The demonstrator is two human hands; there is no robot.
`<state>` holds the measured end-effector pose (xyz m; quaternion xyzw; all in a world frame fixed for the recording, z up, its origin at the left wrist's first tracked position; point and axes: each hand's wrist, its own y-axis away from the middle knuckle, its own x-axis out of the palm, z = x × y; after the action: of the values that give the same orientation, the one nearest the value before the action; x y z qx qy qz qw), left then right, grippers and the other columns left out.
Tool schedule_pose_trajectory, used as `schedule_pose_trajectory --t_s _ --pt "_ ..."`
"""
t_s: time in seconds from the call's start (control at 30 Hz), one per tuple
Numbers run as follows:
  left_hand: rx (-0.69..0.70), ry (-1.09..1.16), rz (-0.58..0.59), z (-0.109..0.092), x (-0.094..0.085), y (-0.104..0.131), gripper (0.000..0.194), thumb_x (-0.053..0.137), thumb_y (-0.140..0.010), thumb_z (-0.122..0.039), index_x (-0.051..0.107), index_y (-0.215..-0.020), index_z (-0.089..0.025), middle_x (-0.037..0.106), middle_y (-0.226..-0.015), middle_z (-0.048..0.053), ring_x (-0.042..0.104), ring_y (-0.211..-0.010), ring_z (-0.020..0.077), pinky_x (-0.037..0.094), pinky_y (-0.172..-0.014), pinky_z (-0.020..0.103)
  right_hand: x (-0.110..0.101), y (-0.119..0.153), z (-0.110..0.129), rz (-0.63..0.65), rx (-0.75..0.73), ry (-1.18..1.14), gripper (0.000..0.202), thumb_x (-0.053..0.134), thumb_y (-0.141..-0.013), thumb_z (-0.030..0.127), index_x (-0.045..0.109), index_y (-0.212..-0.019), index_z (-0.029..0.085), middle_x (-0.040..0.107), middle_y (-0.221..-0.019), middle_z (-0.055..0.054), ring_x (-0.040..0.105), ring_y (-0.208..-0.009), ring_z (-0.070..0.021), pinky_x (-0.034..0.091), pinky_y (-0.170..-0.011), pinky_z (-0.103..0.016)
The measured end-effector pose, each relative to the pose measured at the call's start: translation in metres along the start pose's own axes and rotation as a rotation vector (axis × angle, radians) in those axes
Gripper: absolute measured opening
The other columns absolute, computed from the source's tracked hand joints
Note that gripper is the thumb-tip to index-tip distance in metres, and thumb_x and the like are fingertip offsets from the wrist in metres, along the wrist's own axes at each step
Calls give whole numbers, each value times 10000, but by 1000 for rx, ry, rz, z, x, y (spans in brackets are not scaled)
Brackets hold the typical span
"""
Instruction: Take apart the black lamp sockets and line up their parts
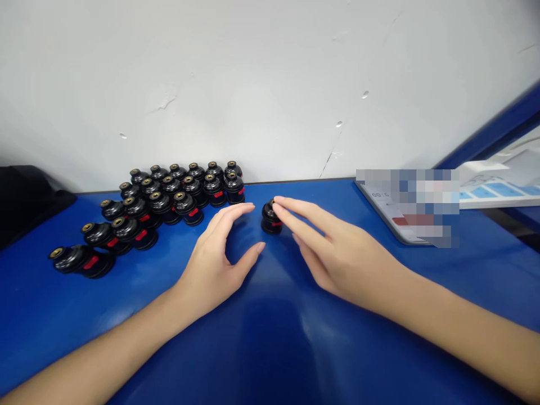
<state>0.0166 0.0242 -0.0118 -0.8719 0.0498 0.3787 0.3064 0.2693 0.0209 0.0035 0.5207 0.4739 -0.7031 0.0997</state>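
Observation:
A single black lamp socket (271, 219) stands upright on the blue table, with a red mark low on its side. My right hand (337, 247) reaches in from the right, its fingers stretched out. Its fingertips overlap the top of this socket; whether they touch it I cannot tell. My left hand (219, 247) is to the left of the socket, thumb and fingers apart in a curve with nothing between them. Farther left, several more black lamp sockets (188, 209) stand in slanting rows, with brass-coloured threaded holes on top and red marks on their sides.
The blue table (270, 349) meets a scuffed white wall (270, 84) at the back. A flat device (379, 211), partly blurred out, lies at the right. Beyond it are white and blue papers (498, 191) and a blue frame bar (493, 126). Black cloth (29, 197) lies at far left.

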Motion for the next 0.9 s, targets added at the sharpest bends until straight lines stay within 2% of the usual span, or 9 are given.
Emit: schedule_pose_trajectory --t_s 0.23,0.43,0.57,0.7,0.8,0.9 --pt "44 -20 14 0 1 0 499 708 -1002 -219 546 -1472 -261 649 -1511 93 617 -1444 263 525 -1248 471 14 -34 -21 57 89 -27 633 474 -946 -19 530 -1574 41 549 -1623 -261 614 -1457 -359 584 -1175 -506" --pt "70 -33 10 -1 1 0 472 690 -1009 -206 555 -1460 -237 659 -1492 103 621 -1431 255 526 -1243 462 34 -70 -26 79 133 -63 676 449 -894 -48 497 -1568 -26 519 -1623 -287 629 -1418 -377 582 -1163 -518" --pt "73 -58 12 -2 0 1 463 676 -1016 -200 552 -1462 -214 667 -1477 110 626 -1414 249 530 -1235 464 44 -82 -24 96 163 -29 721 446 -866 -69 451 -1587 -64 492 -1632 -309 608 -1429 -397 587 -1151 -532" --pt "81 -95 20 -3 0 2 444 652 -1029 -209 544 -1460 -214 670 -1470 115 630 -1408 255 537 -1229 477 52 -84 -26 88 184 -30 765 464 -863 -50 403 -1625 -29 439 -1670 -316 571 -1464 -415 561 -1173 -572" --pt "80 -126 71 -8 -8 1 468 644 -1037 -252 525 -1488 -228 643 -1501 119 611 -1433 271 535 -1230 499 57 -84 -28 80 162 -52 769 471 -881 -23 362 -1642 -32 398 -1693 -332 460 -1559 -428 467 -1257 -601" --pt "55 -163 145 -20 -31 -3 451 647 -1033 -332 580 -1474 -266 650 -1502 83 620 -1427 272 547 -1225 477 59 -82 -28 65 161 -76 726 470 -928 13 350 -1641 -49 383 -1701 -342 393 -1605 -428 393 -1310 -605"
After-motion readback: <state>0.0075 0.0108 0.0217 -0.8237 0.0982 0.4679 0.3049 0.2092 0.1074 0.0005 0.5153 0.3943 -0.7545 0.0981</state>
